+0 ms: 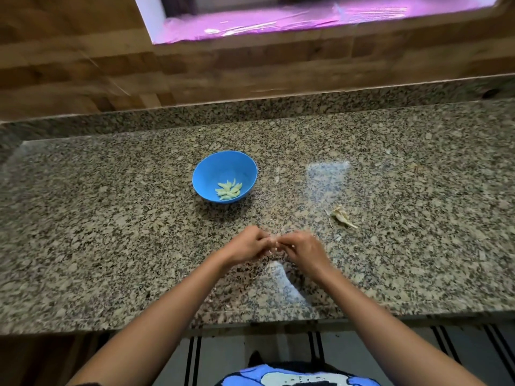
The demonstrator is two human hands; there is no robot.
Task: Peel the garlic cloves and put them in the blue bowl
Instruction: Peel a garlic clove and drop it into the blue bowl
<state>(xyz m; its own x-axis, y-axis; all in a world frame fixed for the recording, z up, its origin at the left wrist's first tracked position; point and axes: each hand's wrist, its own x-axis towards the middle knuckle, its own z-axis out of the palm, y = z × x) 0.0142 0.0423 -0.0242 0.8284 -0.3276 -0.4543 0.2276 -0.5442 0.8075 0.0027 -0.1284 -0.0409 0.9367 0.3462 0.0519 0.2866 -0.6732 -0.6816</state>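
1. Head view: the left hand [246, 243] and right hand [302, 247] meet fingertip to fingertip above the granite counter [111, 218], fingers curled inward; they probably pinch a garlic clove between them, though blur hides it.
2. The blue bowl [224, 176] sits beyond the hands, peeled cloves [228, 190] inside; the garlic remnant [342, 215] lies to the right.
3. Best to steady with one hand, peel skin with the other, working near the bowl.

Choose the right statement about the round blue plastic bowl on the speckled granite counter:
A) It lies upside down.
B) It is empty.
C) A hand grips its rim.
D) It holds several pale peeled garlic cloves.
D: the round blue plastic bowl stands upright, pale peeled garlic cloves lying inside it.
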